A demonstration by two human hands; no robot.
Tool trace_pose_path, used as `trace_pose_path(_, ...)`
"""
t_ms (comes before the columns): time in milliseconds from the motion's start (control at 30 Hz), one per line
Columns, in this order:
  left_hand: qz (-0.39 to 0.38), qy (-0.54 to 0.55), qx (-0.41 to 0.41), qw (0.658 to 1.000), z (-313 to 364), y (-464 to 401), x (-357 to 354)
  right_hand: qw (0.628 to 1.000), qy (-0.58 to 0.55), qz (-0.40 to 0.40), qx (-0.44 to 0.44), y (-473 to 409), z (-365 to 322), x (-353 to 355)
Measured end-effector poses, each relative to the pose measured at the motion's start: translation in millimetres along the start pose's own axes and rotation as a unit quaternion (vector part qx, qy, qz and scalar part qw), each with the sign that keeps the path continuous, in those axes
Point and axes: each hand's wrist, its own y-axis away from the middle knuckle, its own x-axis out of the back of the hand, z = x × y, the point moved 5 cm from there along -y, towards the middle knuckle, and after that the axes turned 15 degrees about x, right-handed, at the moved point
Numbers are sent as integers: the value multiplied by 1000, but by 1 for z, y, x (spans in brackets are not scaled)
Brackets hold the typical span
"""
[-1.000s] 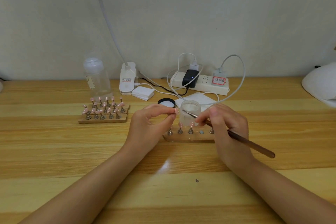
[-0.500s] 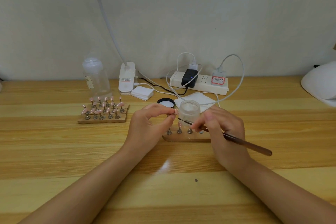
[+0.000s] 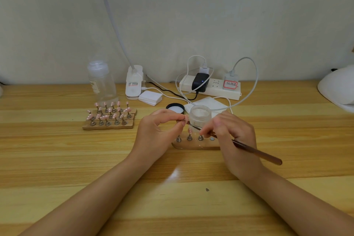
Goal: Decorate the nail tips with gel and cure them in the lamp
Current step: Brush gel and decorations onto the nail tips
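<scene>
pink nail tip (image 3: 185, 118) pinched in left hand (image 3: 159, 132) just over the holder (image 3: 193, 144) | right hand (image 3: 232, 136) grips brush (image 3: 254, 151), bristles at the tip | gel jar (image 3: 200, 116) right behind | lamp (image 3: 337, 90) far right

- Nail tip (image 3: 185, 118): small, pink, pinched between left-hand fingertips, raised above the near holder.
- Brush (image 3: 249, 148): slender brown handle, held slanted; fine tip touching the nail tip.
- Gel jar (image 3: 200, 116): clear, lid off, upright behind the near holder.
- Near holder (image 3: 193, 144): wooden strip; metal stands, one bearing a pink tip.
- Far holder (image 3: 110, 116): rows of pink tips on stands.
- Curing lamp (image 3: 339, 87): white dome, right edge.
</scene>
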Motion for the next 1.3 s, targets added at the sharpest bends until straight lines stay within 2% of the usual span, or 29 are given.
trace_pose_path(167,-6,7,10,1000,0,0,0,999,-19,29,-7,1,3,3)
trace_pose_path(367,-9,9,4,1000,2,1,0,999,7,-3,-44,1,3,-3)
trace_pose_path(633,-11,23,17,1000,1,1,1,1000,-9,-10,-9,2,-2,-2)
trace_pose_path(767,-11,30,33,999,-1,0,0,1000,-19,17,11,1,-4,1)
trace_pose_path(1000,-14,27,42,999,-4,-1,0,999,6,6,-43,0,-1,-4)
trace_pose_path(1300,-11,29,45,999,-5,-1,0,1000,-13,1,-14,2,-5,-3)
